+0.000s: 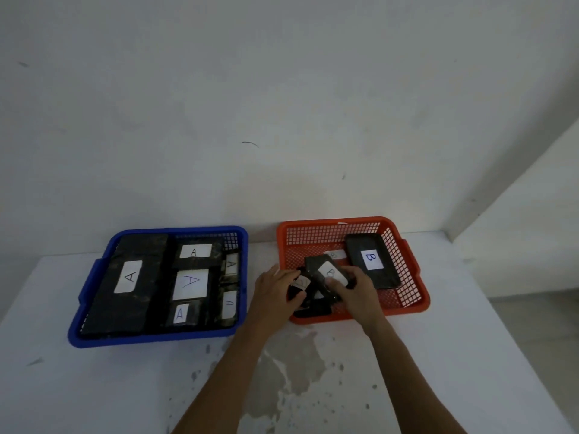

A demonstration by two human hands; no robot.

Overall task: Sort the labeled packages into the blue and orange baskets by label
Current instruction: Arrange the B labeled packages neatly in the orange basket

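Note:
The blue basket point(94, 277) on the left holds several black packages with white "A" labels, the largest one point(131, 277) along its left side. The orange basket point(413, 277) on the right holds a black package marked "B" point(372, 261) at its right, plus a smaller one behind. Both hands reach into the orange basket's front left. My left hand point(275, 292) grips a small black package point(299, 285) with a blurred label. My right hand point(357, 289) holds a tilted black package labelled "B" point(329, 272). Another dark package point(313, 310) lies beneath them.
Both baskets stand on a white table point(125, 386) pushed against a pale wall point(282, 120). The table's front middle has a worn, stained patch point(291, 364). The table's right edge point(517, 324) drops to the floor.

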